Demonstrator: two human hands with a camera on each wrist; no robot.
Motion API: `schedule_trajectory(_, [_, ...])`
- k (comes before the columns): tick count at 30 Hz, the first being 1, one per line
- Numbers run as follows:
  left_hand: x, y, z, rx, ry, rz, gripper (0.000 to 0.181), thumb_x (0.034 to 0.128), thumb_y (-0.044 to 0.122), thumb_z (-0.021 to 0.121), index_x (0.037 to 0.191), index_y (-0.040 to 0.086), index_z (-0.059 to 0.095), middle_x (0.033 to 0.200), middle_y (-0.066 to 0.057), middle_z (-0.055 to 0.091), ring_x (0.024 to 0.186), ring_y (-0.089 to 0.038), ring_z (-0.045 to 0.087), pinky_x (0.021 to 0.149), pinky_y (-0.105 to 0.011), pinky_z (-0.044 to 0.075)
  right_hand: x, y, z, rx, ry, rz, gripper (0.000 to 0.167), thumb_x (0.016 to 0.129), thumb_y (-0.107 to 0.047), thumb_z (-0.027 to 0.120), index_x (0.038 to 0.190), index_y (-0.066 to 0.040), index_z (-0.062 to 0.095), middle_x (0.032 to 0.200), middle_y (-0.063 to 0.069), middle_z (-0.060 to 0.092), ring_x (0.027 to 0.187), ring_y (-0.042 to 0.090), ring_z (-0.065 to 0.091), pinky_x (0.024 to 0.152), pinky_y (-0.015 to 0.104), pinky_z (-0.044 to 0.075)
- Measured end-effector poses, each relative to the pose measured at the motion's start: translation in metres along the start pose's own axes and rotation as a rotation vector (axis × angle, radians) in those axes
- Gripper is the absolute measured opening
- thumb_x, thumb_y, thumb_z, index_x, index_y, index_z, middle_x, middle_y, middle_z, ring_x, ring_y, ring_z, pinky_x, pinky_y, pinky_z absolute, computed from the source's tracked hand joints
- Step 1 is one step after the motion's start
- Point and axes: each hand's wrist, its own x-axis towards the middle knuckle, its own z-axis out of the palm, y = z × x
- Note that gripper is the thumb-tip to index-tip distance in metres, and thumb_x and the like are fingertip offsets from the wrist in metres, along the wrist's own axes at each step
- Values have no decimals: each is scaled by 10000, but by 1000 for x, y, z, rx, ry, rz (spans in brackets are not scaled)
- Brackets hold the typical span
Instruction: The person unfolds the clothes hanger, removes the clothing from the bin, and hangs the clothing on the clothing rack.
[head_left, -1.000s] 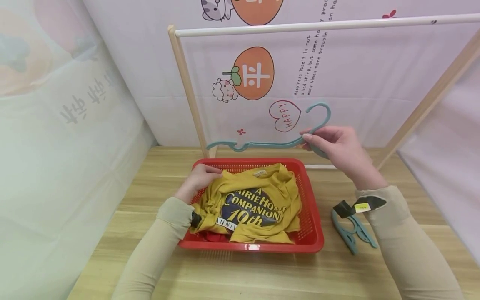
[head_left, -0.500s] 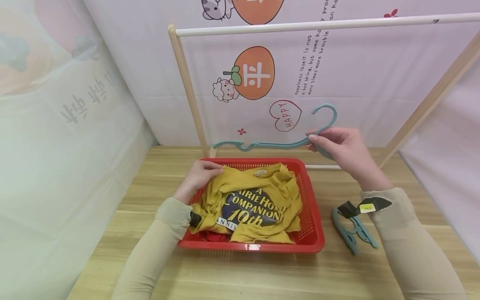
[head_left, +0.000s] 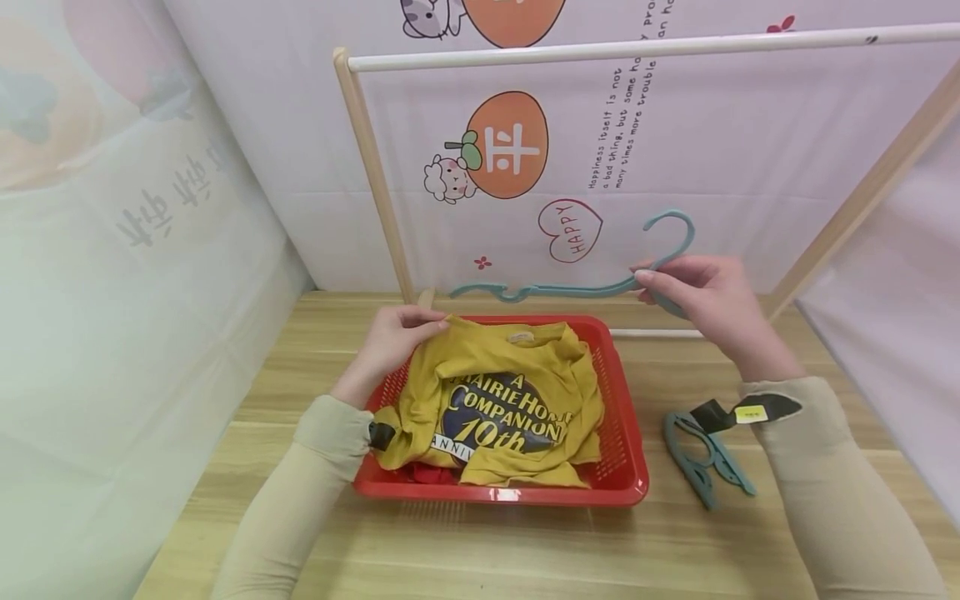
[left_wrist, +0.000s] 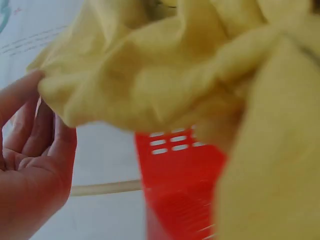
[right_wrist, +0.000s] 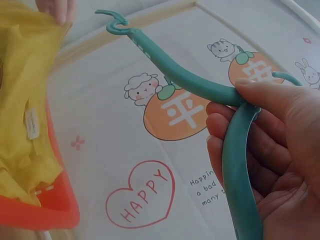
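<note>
A yellow T-shirt (head_left: 517,358) with a dark printed emblem lies in a red plastic basket (head_left: 632,417). At its upper left corner, by the neck side, my left hand (head_left: 393,337) pinches the cloth and lifts it above the rim; the left wrist view shows the shirt (left_wrist: 150,80) hanging from those fingertips. Behind the basket and to its right, my right hand (head_left: 708,296) holds a teal clothes hanger (head_left: 577,292) near the base of its hook. One hanger arm points left toward the shirt; in the right wrist view the other arm of the hanger (right_wrist: 237,160) angles downward.
Several teal hanger parts form a folded hanger (head_left: 705,458) on the wooden table (head_left: 480,550), right of the basket. A rack with a white rail (head_left: 645,52) and wooden posts (head_left: 375,175) stands behind. Printed white cloth (head_left: 247,100) encloses the back and sides.
My left hand has lifted the shirt's upper left corner slightly higher, uncovering more of the print. The right hand and hanger have shifted to the right, away from the shirt.
</note>
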Motion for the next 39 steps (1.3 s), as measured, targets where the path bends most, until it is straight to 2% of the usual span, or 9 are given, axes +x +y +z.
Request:
schedule_trajectory(6, [-8,14,-11,-10,-2,91,212,933,180,767,1097,47,786,1045,-53,758,994,-205,680,811,-279,562,-1,2,-7,15,2,13,333,939,-320,767,1122,-43,779,875,65,765,829,156,719,781,186,529])
schedule_trajectory(9, [-10,20,-14,-13,2,109,206,931,183,771,1090,53,790,1028,-42,760,981,-203,681,798,-291,567,-2,1,-9,18,3,9,330,940,-300,768,1128,-28,774,868,68,765,826,153,715,776,190,524])
schedule_trajectory(14, [-12,28,-15,-9,-1,117,213,932,200,774,1089,57,790,1030,-38,761,987,-199,684,826,-343,577,-4,0,-11,22,-11,-6,306,946,-265,763,1141,-29,771,870,78,765,830,152,711,780,197,521])
schedule_trajectory(21, [-13,34,-15,-20,-5,126,211,940,199,766,1084,46,788,1055,-53,749,996,-201,676,829,-292,563,-5,2,-13,25,-17,-20,271,944,-235,766,1143,-51,775,873,86,763,830,159,709,780,192,535])
schedule_trajectory(36, [-13,40,-11,-26,7,144,231,922,235,790,1046,40,798,1020,-58,751,952,-205,672,803,-283,558,-5,-5,-11,2,-52,-63,228,943,-208,767,1113,-56,783,839,107,751,798,173,703,732,206,549])
schedule_trajectory(39, [-13,43,-9,-24,-5,163,223,916,234,795,1036,46,802,998,-58,749,917,-210,667,768,-292,562,-5,-7,-9,-2,-60,-68,226,941,-212,770,1103,-55,785,835,110,750,793,180,704,723,217,552])
